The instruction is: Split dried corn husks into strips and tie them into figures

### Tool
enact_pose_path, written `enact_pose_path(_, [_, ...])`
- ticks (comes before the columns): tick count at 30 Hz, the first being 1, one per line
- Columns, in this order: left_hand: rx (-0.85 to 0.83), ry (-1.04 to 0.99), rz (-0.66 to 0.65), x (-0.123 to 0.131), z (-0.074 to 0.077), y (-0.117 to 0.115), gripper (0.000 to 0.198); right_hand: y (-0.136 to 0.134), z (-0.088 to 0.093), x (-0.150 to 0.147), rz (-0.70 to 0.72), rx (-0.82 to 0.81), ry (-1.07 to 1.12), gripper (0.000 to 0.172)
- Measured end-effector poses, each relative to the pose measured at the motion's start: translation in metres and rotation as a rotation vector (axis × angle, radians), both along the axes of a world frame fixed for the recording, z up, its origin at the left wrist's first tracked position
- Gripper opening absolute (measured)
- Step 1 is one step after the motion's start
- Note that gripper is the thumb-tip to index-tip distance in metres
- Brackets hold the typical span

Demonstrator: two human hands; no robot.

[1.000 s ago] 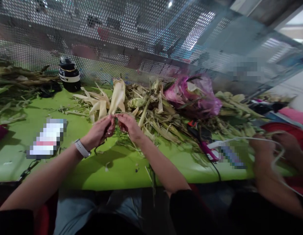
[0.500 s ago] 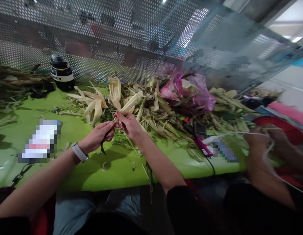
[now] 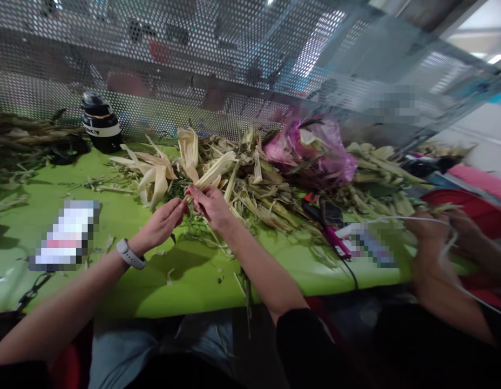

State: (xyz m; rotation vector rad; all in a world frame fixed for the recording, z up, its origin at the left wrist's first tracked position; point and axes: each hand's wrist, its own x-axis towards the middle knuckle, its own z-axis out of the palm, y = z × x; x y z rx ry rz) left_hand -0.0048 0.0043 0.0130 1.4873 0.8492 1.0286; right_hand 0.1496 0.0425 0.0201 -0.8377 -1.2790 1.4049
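Observation:
Both my hands meet over the green table (image 3: 185,281), just in front of a heap of dried corn husks (image 3: 250,183). My right hand (image 3: 212,208) is closed in a pinch on a pale corn husk strip (image 3: 214,170) that slants up to the right. My left hand (image 3: 163,224), with a white watch at the wrist, has its fingers curled and pinched at the lower end of the same strip. More pale husks (image 3: 153,173) lie fanned out on the table just behind my left hand.
A black bottle (image 3: 100,127) stands at the back left against the perforated metal screen (image 3: 218,70). A pink plastic bag (image 3: 311,151) sits on the husk heap. Pink-handled scissors (image 3: 329,227) lie at centre right. Another person's hands (image 3: 437,243) work a white cord at right, by a red basin (image 3: 473,213).
The wide husk that stood above my hands has come down onto the heap. My right hand now pinches a narrower strip, and my left hand has dropped slightly.

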Motion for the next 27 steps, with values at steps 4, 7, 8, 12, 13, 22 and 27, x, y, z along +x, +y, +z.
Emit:
enact_pose_path(4, [-0.107, -0.001, -0.113, -0.006, 0.006, 0.004, 0.032, 0.0, 0.0, 0.001, -0.035, 0.008, -0.008, 0.046])
enact_pose_path(7, [-0.219, -0.02, -0.192, -0.012, 0.013, 0.006, 0.03, -0.001, 0.003, 0.003, -0.006, 0.007, -0.008, 0.045])
enact_pose_path(8, [-0.247, -0.042, -0.202, -0.015, 0.015, 0.007, 0.028, -0.001, 0.005, 0.005, 0.023, 0.004, -0.009, 0.044])
enact_pose_path(12, [-0.28, -0.217, -0.11, -0.021, 0.022, 0.012, 0.021, 0.003, 0.015, 0.02, 0.116, 0.024, -0.086, 0.046])
enact_pose_path(13, [-0.278, -0.253, -0.075, -0.023, 0.023, 0.013, 0.019, 0.006, 0.017, 0.026, 0.099, 0.049, -0.147, 0.044])
enact_pose_path(22, [-0.234, -0.435, 0.152, -0.023, 0.03, 0.019, 0.016, 0.012, 0.006, 0.044, 0.123, 0.472, -1.352, 0.01])
enact_pose_path(27, [-0.243, -0.463, 0.189, -0.023, 0.027, 0.022, 0.019, 0.013, -0.014, 0.021, 0.042, 0.518, -1.599, 0.039])
